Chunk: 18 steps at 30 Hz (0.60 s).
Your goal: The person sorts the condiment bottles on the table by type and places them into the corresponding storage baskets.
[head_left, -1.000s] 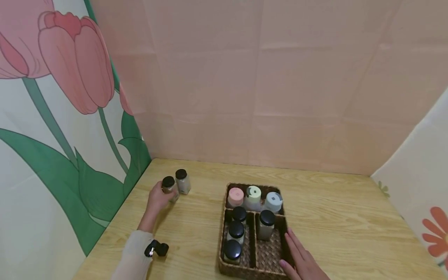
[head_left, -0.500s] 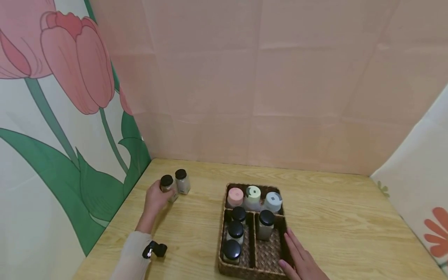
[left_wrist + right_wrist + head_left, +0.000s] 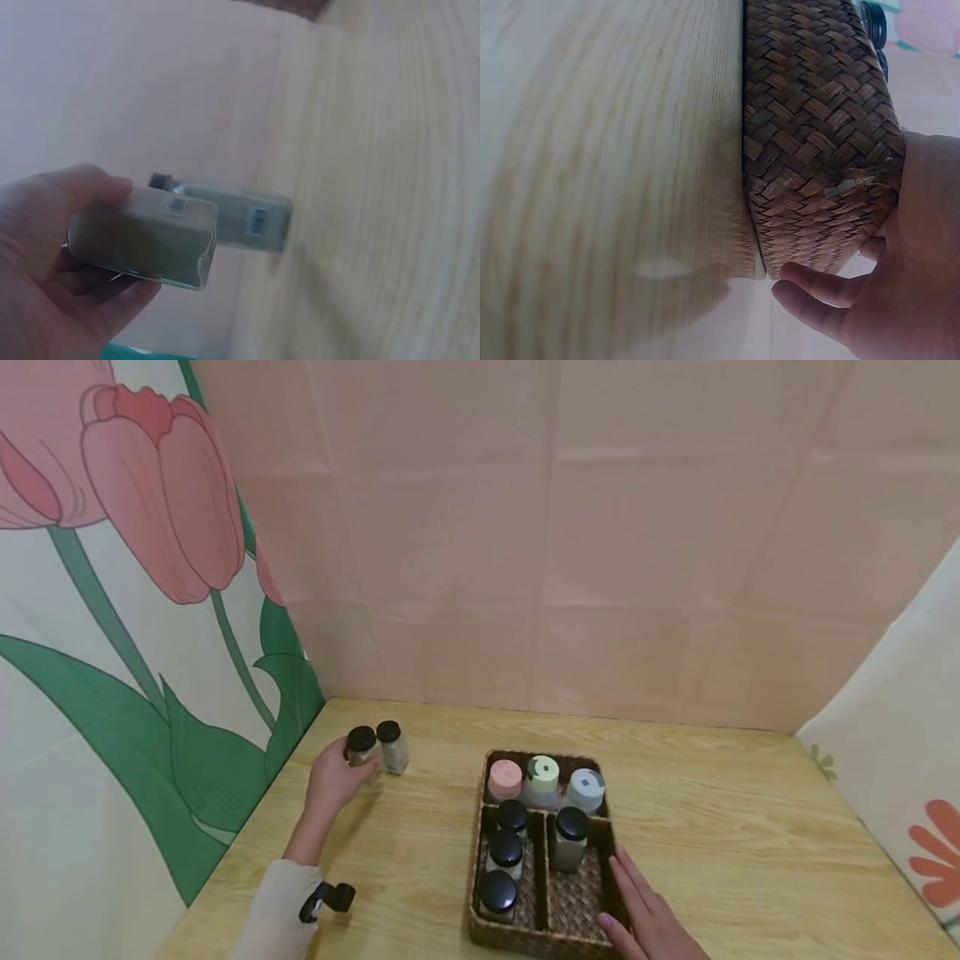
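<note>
My left hand [image 3: 335,777] holds a square glass spice jar [image 3: 363,760] with a black lid, thumb on one side and fingers on the other. In the left wrist view its barcode label shows and the lid is hidden in the palm. A second black-lidded spice jar [image 3: 251,217] stands upright on the table just behind it. At the woven basket [image 3: 540,941], my right hand [image 3: 651,922] grips the right wall, thumb over the rim and fingers along the outside [image 3: 821,289].
Three black-lidded jars [image 3: 506,852] fill the basket's left compartment, and one black-lidded jar [image 3: 570,839] stands in the right one. Pink, green and blue-capped bottles [image 3: 543,777] occupy the back compartment. The wooden table [image 3: 427,852] meets a pink cloth wall [image 3: 540,568] at the back.
My left hand has raised the held jar a little, and its lid now overlaps closer to the jar behind. The right hand keeps its place on the basket.
</note>
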Each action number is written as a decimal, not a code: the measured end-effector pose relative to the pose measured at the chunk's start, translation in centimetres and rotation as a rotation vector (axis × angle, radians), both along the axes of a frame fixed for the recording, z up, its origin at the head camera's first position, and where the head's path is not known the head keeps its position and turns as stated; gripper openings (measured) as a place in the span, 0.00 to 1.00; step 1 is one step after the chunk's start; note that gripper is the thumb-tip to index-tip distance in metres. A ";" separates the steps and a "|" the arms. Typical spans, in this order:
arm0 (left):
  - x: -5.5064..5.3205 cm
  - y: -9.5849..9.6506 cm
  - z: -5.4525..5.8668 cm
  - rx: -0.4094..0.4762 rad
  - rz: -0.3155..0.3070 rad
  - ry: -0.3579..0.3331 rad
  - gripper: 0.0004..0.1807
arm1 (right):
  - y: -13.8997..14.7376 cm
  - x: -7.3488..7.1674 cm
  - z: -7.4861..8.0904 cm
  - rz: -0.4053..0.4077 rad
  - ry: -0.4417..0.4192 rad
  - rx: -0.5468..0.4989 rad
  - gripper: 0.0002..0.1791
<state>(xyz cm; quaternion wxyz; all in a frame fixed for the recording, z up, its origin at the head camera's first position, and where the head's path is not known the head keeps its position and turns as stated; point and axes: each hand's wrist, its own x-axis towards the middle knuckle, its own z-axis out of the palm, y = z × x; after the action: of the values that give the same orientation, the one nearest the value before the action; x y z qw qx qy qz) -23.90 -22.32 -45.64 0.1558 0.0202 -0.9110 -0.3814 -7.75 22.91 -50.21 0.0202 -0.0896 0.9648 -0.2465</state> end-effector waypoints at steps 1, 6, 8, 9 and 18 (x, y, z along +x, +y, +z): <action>0.2 0.2 0.2 -0.007 -0.005 0.007 0.26 | 0.0 0.0 0.0 0.000 0.006 -0.001 0.46; 1.3 1.4 1.7 -0.033 -0.032 0.026 0.25 | 0.0 0.0 -0.2 0.001 0.024 0.000 0.46; 1.8 1.9 2.4 -0.034 -0.045 0.035 0.25 | 0.0 0.0 -0.2 0.001 0.030 0.000 0.45; 2.0 2.2 2.6 -0.034 -0.051 0.041 0.25 | 0.0 0.0 -0.2 0.001 0.032 0.001 0.45; 3.0 4.3 4.2 -0.033 -0.109 0.081 0.22 | 0.0 -0.1 -0.2 0.000 0.014 -0.006 0.46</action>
<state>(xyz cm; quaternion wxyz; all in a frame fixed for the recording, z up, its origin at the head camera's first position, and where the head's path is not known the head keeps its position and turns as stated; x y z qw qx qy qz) -20.89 -18.02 -41.42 0.1719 -0.0475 -0.9098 -0.3747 -7.87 22.94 -50.43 0.0130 -0.0914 0.9642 -0.2485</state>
